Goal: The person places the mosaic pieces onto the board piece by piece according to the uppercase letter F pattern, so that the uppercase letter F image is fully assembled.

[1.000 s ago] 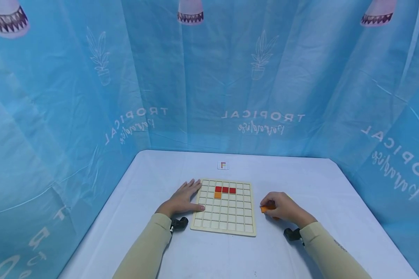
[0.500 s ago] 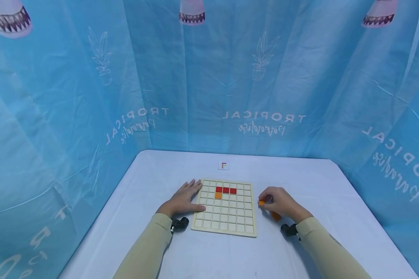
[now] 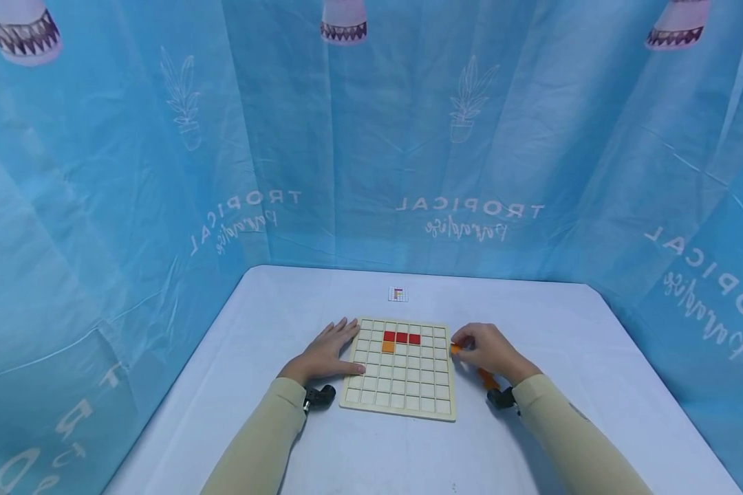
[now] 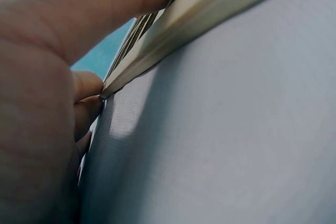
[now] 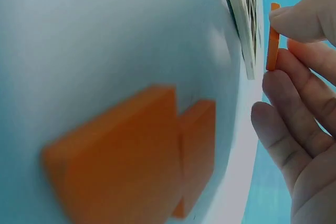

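Note:
A pale wooden grid board (image 3: 402, 371) lies on the white table, with a row of three red tiles (image 3: 402, 337) and one orange tile (image 3: 388, 347) below the leftmost. My left hand (image 3: 328, 354) rests spread at the board's left edge, its thumb on the rim squares. Between thumb and fingers my right hand (image 3: 489, 350) pinches an orange tile (image 5: 273, 38), just beside the board's right edge and raised off the table in the right wrist view. Other orange tiles (image 5: 126, 166) lie on the table near the right wrist.
A small card (image 3: 398, 294) printed with a coloured grid pattern lies behind the board. Blue curtains (image 3: 371, 137) hang around the table's back and sides. Both forearms wear dark wrist cameras (image 3: 501, 397).
My right hand has moved left and away from me, up to the board's edge, carrying an orange tile off from the other orange ones. My left hand stays put.

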Demonstrator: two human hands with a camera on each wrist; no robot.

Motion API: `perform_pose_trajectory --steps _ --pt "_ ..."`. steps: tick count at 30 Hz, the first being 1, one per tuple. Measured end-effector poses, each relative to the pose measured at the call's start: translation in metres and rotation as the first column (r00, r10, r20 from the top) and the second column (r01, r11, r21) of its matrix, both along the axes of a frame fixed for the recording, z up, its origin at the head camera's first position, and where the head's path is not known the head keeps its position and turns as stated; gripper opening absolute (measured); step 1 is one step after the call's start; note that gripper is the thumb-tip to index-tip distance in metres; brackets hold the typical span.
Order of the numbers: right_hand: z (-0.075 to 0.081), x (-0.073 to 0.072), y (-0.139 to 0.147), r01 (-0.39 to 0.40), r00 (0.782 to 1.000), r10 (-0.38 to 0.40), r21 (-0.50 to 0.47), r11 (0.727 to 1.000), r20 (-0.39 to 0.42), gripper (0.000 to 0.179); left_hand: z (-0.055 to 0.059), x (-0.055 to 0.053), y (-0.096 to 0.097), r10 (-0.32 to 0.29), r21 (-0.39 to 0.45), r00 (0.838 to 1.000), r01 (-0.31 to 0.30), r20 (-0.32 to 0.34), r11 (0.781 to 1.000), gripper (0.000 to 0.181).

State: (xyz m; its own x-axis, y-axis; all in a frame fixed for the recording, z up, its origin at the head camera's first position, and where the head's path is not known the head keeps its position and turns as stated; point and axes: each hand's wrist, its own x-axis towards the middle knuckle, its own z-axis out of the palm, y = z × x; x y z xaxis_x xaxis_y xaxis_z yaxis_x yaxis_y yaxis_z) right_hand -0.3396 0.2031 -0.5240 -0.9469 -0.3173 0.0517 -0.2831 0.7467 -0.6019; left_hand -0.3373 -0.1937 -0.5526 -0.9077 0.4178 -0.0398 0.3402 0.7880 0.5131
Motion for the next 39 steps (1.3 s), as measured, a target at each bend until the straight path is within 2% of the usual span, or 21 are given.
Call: perform_pose_trajectory --steps 8,14,22,39 --pt "0.001 -0.006 -0.014 -0.08 0.995 0.077 -0.034 0.996 -0.067 0.019 0.0 -0.001 0.0 -0.005 -0.005 1.0 0.005 0.005 1.0 0.116" --pt "0.003 -0.012 -0.032 -0.1 0.994 0.098 -0.028 0.995 -0.05 0.022 -0.001 -0.002 0.0 -0.005 -0.01 1.0 0.005 0.006 1.0 0.116" --pt "0.009 -0.012 -0.059 -0.11 0.994 0.109 -0.018 0.994 -0.029 0.024 -0.002 -0.002 0.0 -0.011 -0.007 1.0 0.011 -0.001 1.0 0.115" --pt "0.005 -0.015 -0.092 -0.185 0.983 0.185 -0.012 0.983 -0.011 0.023 -0.002 -0.002 0.001 -0.006 -0.009 1.0 0.006 0.004 1.0 0.116"
